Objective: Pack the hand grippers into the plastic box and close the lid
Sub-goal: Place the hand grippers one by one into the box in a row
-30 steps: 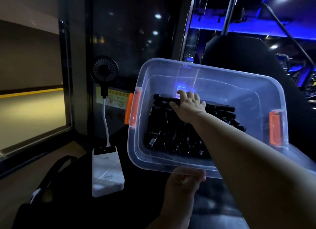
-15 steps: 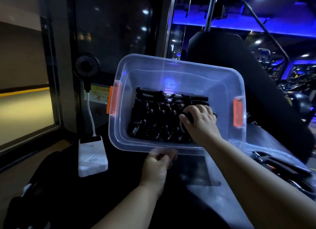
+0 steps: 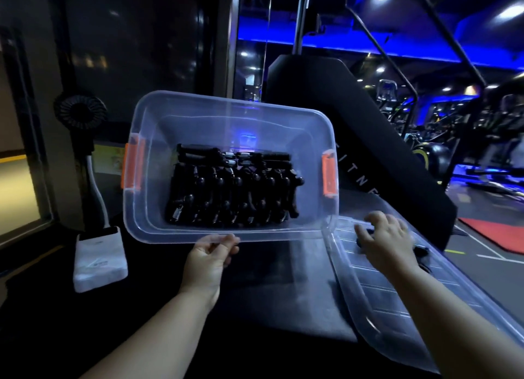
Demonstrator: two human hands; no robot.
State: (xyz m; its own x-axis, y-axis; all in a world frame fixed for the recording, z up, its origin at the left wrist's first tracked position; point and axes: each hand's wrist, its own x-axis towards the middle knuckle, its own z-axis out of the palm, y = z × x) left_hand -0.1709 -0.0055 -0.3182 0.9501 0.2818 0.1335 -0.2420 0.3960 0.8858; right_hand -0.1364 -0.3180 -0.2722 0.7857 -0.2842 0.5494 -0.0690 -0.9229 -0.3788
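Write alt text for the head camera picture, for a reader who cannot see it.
A left hand grips the near rim of a clear plastic box, tilted toward the camera and holding rows of black hand grippers. The right hand reaches onto the clear lid lying beside the box.

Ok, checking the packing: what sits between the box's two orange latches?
Head view: black hand grippers, packed in rows on the box floor, fill the stretch between the left latch and right latch.
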